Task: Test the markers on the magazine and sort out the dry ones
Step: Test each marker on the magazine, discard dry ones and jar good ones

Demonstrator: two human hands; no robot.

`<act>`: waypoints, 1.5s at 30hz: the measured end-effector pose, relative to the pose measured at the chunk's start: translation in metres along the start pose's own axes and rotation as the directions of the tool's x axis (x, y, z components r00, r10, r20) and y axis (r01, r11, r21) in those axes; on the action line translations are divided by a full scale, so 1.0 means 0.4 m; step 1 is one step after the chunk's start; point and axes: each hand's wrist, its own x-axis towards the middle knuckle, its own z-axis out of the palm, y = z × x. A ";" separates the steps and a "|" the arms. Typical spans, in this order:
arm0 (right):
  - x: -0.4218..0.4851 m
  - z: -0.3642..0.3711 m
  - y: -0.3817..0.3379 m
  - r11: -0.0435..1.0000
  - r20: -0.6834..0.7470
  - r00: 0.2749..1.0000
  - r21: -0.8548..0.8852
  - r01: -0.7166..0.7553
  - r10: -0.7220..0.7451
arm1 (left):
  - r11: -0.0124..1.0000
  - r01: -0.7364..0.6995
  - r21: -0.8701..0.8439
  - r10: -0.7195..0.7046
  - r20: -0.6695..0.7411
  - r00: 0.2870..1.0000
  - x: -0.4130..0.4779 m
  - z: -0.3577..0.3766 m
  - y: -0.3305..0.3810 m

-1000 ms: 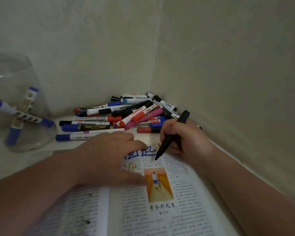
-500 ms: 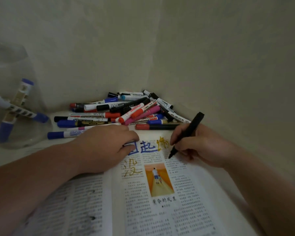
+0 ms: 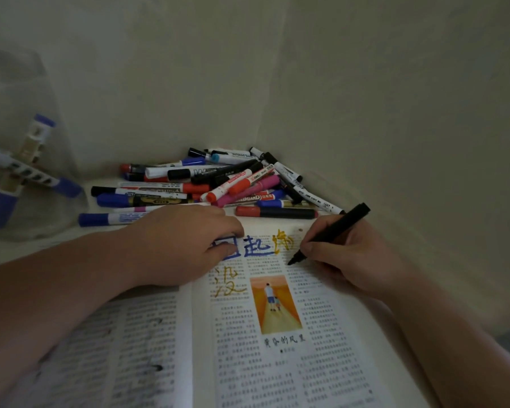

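An open magazine [image 3: 277, 363] lies in front of me, with blue and yellow marker strokes over its headline. My right hand [image 3: 354, 260] grips a black marker [image 3: 333, 231], uncapped, its tip on the right-hand page beside the yellow strokes. My left hand [image 3: 183, 245] rests palm down on the magazine's upper middle, fingers curled over the blue strokes, holding nothing. A pile of markers [image 3: 218, 184] in several colours lies in the corner behind the magazine.
A clear plastic jar [image 3: 21, 178] stands at the far left with blue-capped markers inside. Walls meet in a corner just behind the pile and run close along the right side. A loose blue-capped marker [image 3: 106, 219] lies between jar and magazine.
My right hand slid the black marker to the right across the page, from the middle of the headline to beside the yellow strokes. My left hand curled its fingers in and stayed on the page.
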 end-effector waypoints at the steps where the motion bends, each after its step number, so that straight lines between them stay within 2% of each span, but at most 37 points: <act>1: -0.002 0.000 -0.002 1.000 0.012 1.000 -0.007 0.000 0.000 | 1.000 0.001 -0.001 -0.001 -0.003 1.000 0.001 0.000 0.000; 5: -0.006 0.003 -0.007 0.996 0.004 1.000 -0.087 -0.004 0.005 | 1.000 0.002 -0.007 -0.002 0.000 1.000 0.002 0.001 -0.001; 12: 0.008 -0.003 0.004 0.972 -0.139 0.990 -0.226 -0.065 0.034 | 1.000 -0.001 -0.005 0.001 0.009 1.000 0.006 0.005 -0.005; 14: 0.007 -0.006 0.004 0.977 -0.149 0.988 -0.202 -0.068 0.038 | 1.000 0.001 -0.003 -0.001 0.010 1.000 0.005 0.003 -0.004; 18: -0.006 -0.003 -0.004 0.999 -0.112 0.994 -0.039 -0.019 0.015 | 1.000 0.000 -0.004 0.000 0.005 1.000 0.004 0.000 -0.002; 25: -0.008 0.006 -0.002 0.988 -0.066 0.997 -0.154 0.024 -0.035 | 1.000 0.000 -0.003 0.000 0.004 1.000 0.003 0.000 -0.001; 31: -0.024 0.009 -0.016 0.996 0.101 0.995 -0.088 0.014 -0.006 | 1.000 -0.004 -0.005 0.004 -0.009 1.000 0.003 0.001 -0.001; 36: -0.013 0.003 -0.005 1.000 -0.017 0.999 0.000 0.029 -0.029 | 1.000 -0.004 -0.007 0.004 -0.009 1.000 0.003 0.001 -0.001; 42: -0.006 0.001 -0.007 0.995 -0.002 1.000 -0.098 0.002 -0.002 | 1.000 -0.005 -0.002 0.005 -0.009 1.000 0.002 0.000 0.000; 45: -0.008 0.003 -0.007 0.997 -0.002 1.000 -0.080 -0.006 0.006 | 1.000 -0.010 0.001 0.010 -0.014 1.000 0.001 0.000 0.000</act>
